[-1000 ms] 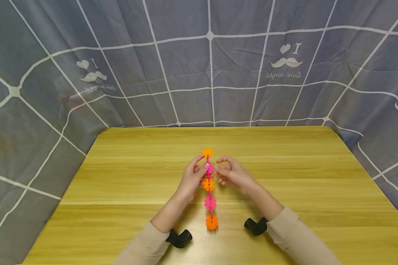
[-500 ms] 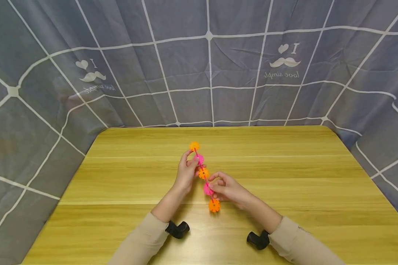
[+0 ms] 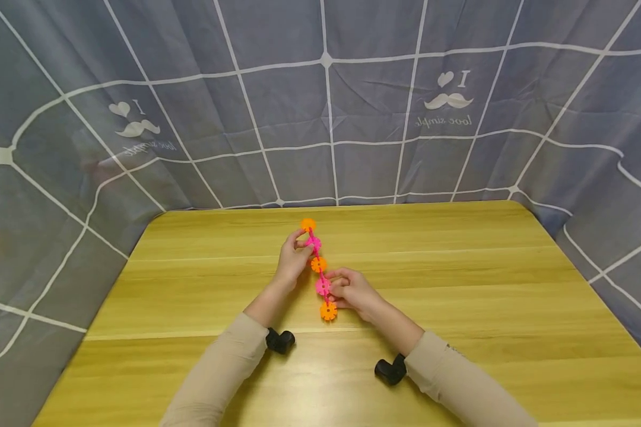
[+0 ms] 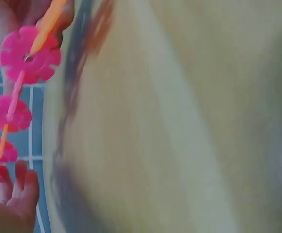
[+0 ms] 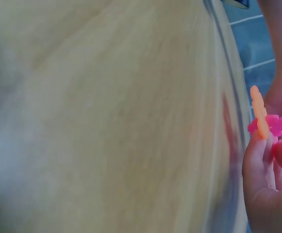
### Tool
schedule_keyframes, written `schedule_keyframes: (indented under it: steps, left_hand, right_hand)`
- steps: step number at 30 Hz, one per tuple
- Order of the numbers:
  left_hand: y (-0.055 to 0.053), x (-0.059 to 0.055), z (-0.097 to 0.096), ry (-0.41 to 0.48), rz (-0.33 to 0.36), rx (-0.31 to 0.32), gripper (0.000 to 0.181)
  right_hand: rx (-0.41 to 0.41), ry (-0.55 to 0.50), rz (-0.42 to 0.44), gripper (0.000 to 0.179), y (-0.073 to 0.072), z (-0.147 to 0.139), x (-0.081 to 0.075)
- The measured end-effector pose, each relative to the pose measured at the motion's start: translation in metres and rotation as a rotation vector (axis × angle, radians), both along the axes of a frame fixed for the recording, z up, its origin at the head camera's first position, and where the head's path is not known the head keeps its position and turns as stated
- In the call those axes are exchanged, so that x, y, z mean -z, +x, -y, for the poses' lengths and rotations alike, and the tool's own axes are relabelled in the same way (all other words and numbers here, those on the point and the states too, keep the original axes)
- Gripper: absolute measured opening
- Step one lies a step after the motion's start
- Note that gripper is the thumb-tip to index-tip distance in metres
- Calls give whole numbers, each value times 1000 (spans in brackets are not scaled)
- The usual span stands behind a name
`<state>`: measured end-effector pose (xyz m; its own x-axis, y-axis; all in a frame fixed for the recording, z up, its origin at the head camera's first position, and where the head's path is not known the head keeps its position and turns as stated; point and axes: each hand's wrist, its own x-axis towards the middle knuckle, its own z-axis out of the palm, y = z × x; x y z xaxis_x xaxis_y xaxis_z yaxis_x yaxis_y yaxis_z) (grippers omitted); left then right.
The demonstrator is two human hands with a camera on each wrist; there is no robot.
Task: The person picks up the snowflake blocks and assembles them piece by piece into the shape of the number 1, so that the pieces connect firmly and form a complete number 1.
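Note:
A chain of notched, flower-shaped plastic discs, orange and pink, slants across the middle of the head view. My left hand (image 3: 294,259) pinches it near the far end, thumb at the upper pink disc (image 3: 313,243) and forefinger up by the far orange disc (image 3: 308,225). Lower down, my right hand (image 3: 357,293) pinches the chain by the nearer pink disc (image 3: 323,287). The nearest orange disc (image 3: 328,311) hangs just below those fingers. In the left wrist view, several pink discs (image 4: 30,56) show linked with orange ones seen edge-on.
A wooden table (image 3: 459,296) lies beneath both hands. Behind and beside it hangs a grey curtain (image 3: 288,107) with white lines. Black angled pieces sit at both wrists, one at the left cuff (image 3: 280,341) and another at the right cuff (image 3: 391,370).
The chain has shifted away and to the left, its far end tilting left. My right hand, apart from the chain at first, has come down to its lower part and now pinches it.

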<state>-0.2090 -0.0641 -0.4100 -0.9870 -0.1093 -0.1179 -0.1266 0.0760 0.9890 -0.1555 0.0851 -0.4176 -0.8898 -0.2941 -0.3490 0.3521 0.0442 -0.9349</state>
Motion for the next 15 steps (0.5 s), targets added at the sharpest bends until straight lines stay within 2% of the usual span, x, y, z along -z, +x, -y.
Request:
schedule_keyframes:
  steps: [5, 11, 13, 15]
  left_hand:
    - [-10, 2, 3, -58, 24, 50, 53]
    - [-14, 5, 4, -91, 52, 87, 54]
    - [-14, 5, 6, -144, 41, 101, 52]
    - [-12, 4, 9, -246, 4, 115, 49]
  right_hand:
    - [37, 48, 27, 31, -3, 4, 2]
    - [42, 65, 44, 29, -4, 8, 1]
    - [45, 65, 49, 29, -5, 8, 1]
    - [45, 57, 49, 30, -4, 7, 2]
